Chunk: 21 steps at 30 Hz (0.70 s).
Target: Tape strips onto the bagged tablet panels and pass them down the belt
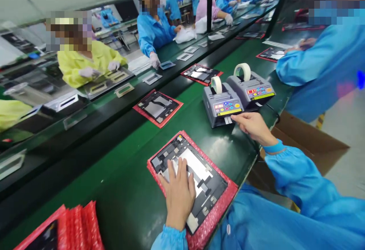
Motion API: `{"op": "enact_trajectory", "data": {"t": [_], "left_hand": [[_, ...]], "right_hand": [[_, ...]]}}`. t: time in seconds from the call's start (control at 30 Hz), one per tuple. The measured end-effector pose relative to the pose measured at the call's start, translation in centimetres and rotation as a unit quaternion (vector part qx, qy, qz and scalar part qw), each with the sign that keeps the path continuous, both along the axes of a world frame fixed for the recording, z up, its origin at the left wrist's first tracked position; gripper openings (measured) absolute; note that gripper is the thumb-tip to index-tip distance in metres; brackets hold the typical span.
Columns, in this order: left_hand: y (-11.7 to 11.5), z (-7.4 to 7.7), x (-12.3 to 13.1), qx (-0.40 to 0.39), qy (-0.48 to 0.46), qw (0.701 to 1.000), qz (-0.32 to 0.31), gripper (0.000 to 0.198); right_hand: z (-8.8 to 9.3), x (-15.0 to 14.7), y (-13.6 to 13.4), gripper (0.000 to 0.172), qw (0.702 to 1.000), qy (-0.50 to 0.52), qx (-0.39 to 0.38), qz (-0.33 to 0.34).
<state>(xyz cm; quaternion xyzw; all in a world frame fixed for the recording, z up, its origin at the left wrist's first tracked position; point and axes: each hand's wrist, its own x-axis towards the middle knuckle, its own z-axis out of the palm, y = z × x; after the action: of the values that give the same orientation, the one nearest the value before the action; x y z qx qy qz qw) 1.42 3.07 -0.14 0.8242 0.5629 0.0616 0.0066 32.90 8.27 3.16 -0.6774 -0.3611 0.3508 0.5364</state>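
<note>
My left hand (pixel 179 191) lies flat with fingers stretched on an open tablet back panel (pixel 199 178) that rests on a red bubble-wrap sheet (pixel 219 208) on the green belt. My right hand (pixel 252 125) reaches to the front of the nearer grey tape dispenser (pixel 222 105), fingers pinched at the tape strip (pixel 228 120) sticking out of its slot. A second tape dispenser (pixel 252 86) stands just behind it, each with a roll of pale tape on top.
More panels on red sheets (pixel 157 107) lie further along the green conveyor (pixel 119 189). A stack of red bubble wrap (pixel 76 227) sits at lower left. Workers in blue and yellow coats sit across and to the right. A cardboard box (pixel 302 136) stands beside my right arm.
</note>
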Motion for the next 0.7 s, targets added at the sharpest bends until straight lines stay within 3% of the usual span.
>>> {"op": "enact_trajectory", "data": {"t": [0.2,0.37,0.47,0.57,0.63,0.7], "left_hand": [[-0.1,-0.2,0.0,0.0,-0.009,1.0,0.004,0.046],[0.0,-0.1,-0.1,-0.003,-0.022,1.0,0.001,0.046],[-0.2,0.7,-0.1,-0.012,-0.056,0.998,-0.005,0.045],[-0.6,1.9,0.5,-0.005,-0.175,0.984,0.023,0.034],[-0.8,2.6,1.4,-0.041,-0.306,0.949,0.07,0.026],[-0.7,3.0,2.6,-0.152,-0.44,0.877,0.121,0.027]], "right_hand": [[-0.9,-1.6,1.8,0.033,0.994,0.104,-0.001,-0.027],[0.1,-2.4,0.0,0.023,0.992,0.115,0.039,-0.036],[0.0,-4.0,-1.5,0.019,0.987,0.142,0.018,0.07],[-1.0,-6.5,-2.4,0.023,0.952,0.204,-0.038,0.227],[-1.8,-8.4,-2.6,0.027,0.913,0.247,-0.06,0.32],[-2.4,-9.9,-2.7,0.029,0.884,0.264,-0.069,0.381]]}}
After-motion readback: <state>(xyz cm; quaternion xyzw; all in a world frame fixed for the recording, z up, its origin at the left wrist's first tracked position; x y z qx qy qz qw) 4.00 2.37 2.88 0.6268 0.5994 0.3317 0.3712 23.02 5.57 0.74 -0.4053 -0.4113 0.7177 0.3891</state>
